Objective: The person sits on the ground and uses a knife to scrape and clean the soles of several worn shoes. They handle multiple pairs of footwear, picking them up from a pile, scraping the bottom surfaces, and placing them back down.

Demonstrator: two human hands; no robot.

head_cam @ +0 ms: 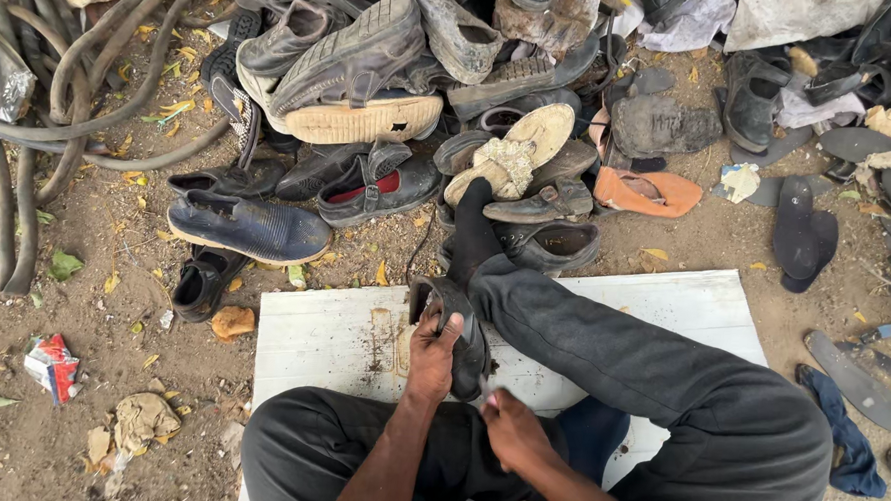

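I sit on a white board [322, 335] on the ground, legs in dark trousers, my right leg stretched toward a heap of old shoes. My left hand [431, 348] grips a black sandal [457, 326] by its upper part and holds it upright on the board. My right hand [511, 431] is closed just below the sandal's lower end, apparently around a small tool whose tip touches the sole; the tool itself is mostly hidden.
A large pile of worn shoes [393, 78] lies ahead. A dark blue shoe [249, 228] and a black sandal [204, 282] lie at the left. Thick hoses [30, 132] curl at far left. Loose soles [855, 381] and a blue cloth [843, 438] lie at right.
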